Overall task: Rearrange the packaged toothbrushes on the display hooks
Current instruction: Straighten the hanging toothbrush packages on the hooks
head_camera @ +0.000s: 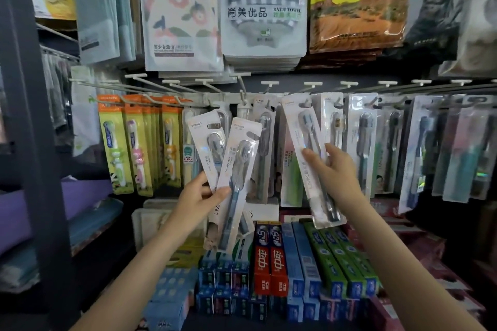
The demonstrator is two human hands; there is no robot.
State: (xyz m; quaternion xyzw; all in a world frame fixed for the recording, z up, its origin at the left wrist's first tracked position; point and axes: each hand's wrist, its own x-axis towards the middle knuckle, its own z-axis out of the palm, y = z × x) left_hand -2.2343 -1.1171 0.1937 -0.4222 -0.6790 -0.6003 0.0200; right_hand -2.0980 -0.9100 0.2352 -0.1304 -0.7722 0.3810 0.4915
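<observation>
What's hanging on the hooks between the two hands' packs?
In the head view, between the left hand's packs and the right hand's pack, toothbrush packs hang on a hook.

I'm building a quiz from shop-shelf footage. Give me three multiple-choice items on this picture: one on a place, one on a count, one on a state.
1. Where are the red toothpaste boxes?
A. on the shelf below the hooks
B. hanging from a hook
C. in the left hand

2. How many toothbrush packs does the left hand hold?
A. none
B. two
C. five

3. How is the pack in the right hand?
A. lying flat on the shelf
B. tilted, gripped by the right hand
C. torn open and empty

Answers:
1 A: they stand among the other boxes beneath the hanging toothbrushes.
2 B: two white packs fan out from its fingers.
3 B: the pack leans, with fingers and thumb curled round it.
</observation>
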